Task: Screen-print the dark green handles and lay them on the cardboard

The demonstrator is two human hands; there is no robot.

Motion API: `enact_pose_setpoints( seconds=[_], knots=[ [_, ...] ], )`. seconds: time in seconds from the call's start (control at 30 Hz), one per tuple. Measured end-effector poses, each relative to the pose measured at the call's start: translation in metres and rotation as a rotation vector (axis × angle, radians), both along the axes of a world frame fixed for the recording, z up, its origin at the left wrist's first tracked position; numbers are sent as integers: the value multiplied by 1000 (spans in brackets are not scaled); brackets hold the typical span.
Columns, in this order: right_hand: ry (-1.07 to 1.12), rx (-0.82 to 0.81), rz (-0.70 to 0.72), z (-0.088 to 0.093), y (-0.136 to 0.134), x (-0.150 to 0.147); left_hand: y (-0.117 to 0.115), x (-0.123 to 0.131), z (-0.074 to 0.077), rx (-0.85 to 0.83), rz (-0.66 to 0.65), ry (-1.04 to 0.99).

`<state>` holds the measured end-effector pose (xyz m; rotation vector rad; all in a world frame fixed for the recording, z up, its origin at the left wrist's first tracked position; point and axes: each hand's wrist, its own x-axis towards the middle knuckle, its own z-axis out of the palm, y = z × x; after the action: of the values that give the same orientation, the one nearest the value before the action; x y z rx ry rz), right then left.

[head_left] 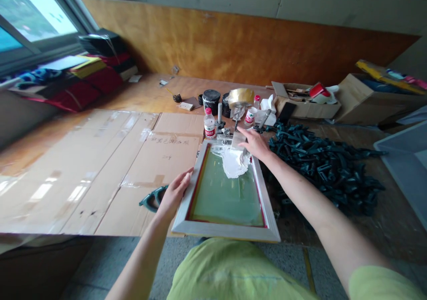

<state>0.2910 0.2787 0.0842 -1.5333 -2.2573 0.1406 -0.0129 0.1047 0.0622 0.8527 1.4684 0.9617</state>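
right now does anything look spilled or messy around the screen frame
A thick white smear sits bunched at the far end of the screen frame, under the right hand. The left hand grips its side. Dark plastic parts lie in a loose heap crowding its right edge.

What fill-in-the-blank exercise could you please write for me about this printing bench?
The left hand touches the ____ edge of the screen frame.
The ink pooled on the mesh by the right hand is ____.
The small bottle beyond the frame has a ____ label.
Missing words: left; white; red.
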Motion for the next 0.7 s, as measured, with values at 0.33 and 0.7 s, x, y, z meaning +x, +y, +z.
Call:
enact_pose_setpoints(
  seconds=[0.33, 0.7],
  knots=[
    [16, -238, -48, -84, -70, 48, 94, 29, 86, 423, 126, -279],
    [-45, 41, 315, -67, -160, -48, -25, 87, -31, -264, -112, -439]
  ],
)
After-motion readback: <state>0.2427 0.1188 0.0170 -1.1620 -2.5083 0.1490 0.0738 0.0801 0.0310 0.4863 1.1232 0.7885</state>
